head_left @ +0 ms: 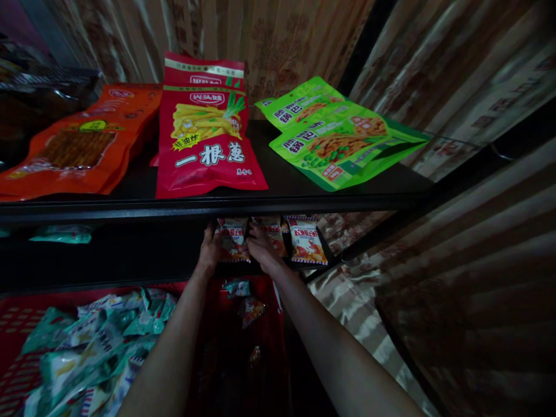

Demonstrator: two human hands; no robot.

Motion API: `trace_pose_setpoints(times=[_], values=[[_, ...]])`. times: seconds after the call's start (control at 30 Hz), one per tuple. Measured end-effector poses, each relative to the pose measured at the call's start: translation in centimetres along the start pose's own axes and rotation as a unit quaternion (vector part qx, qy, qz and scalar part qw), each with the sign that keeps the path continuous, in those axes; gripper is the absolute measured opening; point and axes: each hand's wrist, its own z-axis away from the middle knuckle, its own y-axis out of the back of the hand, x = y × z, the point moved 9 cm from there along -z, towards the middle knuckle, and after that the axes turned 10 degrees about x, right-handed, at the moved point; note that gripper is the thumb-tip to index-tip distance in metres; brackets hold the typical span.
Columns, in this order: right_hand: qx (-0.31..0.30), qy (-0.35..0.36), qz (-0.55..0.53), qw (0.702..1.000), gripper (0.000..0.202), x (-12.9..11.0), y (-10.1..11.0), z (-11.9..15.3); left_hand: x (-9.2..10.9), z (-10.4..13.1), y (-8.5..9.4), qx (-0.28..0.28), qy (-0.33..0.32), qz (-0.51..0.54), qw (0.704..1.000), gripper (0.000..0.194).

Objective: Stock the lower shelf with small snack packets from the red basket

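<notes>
On the lower black shelf [108, 255] three small white and red snack packets stand side by side. The leftmost packet [233, 240] is between my two hands. My left hand [210, 249] is at its left edge, and my right hand [261, 246] is at its right edge, closed on it. Partly behind my right hand is the middle packet [275, 231]. The right packet [305, 240] stands apart from my hands, near the shelf's right end. Both hands hold the leftmost packet by its sides; some fingertips are hidden behind it.
Above my hands, the upper shelf [208, 204] bears orange bags [82, 145], red bags [208, 139] and green bags [343, 139]. Below are a red basket [13, 324] of teal packets [99, 347] and another red basket [278, 347] with a few small packets.
</notes>
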Motion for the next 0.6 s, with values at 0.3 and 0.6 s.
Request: trace_pose_setpoints(times=[0.3, 0.6], values=[[0.004, -0.021, -0.005, 1.000, 0.061, 0.19, -0.10, 0.06, -0.08, -0.30, -0.83, -0.025, -0.070, -0.032, 0.997, 0.058], [-0.018, 0.004, -0.005, 1.000, 0.051, -0.24, -0.93, -0.15, -0.23, -0.44, -0.49, -0.012, -0.068, -0.023, 0.997, 0.055]])
